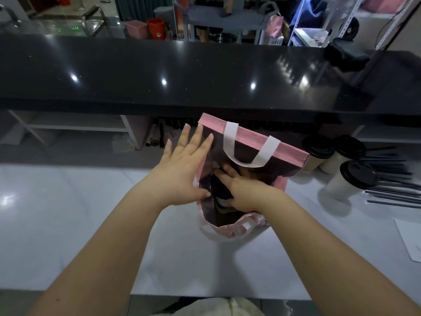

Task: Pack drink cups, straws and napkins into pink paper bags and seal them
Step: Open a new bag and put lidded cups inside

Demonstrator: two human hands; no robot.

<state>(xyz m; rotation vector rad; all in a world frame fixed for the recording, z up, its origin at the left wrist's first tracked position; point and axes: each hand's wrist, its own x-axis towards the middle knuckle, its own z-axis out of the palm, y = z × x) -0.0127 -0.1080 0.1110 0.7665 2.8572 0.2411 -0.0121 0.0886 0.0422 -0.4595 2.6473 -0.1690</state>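
Note:
A pink paper bag (pixel 293 153) with white handles stands open on the white counter (pixel 91 213) in the middle of the view. My left hand (pixel 182 165) presses flat, fingers straight, against the bag's left wall and holds the mouth wide. My right hand (pixel 241 190) reaches down inside the bag and grips a drink cup with a black lid (pixel 219 189). To the right of the bag stand three more cups with black lids (pixel 352 179). Beside them lies a pile of black straws (pixel 391 179). No napkins can be made out.
A raised black glossy bar top (pixel 182 71) runs across behind the bag. A white sheet of paper (pixel 410 238) lies at the right edge of the counter. Shelving and small items sit under the bar, to the left.

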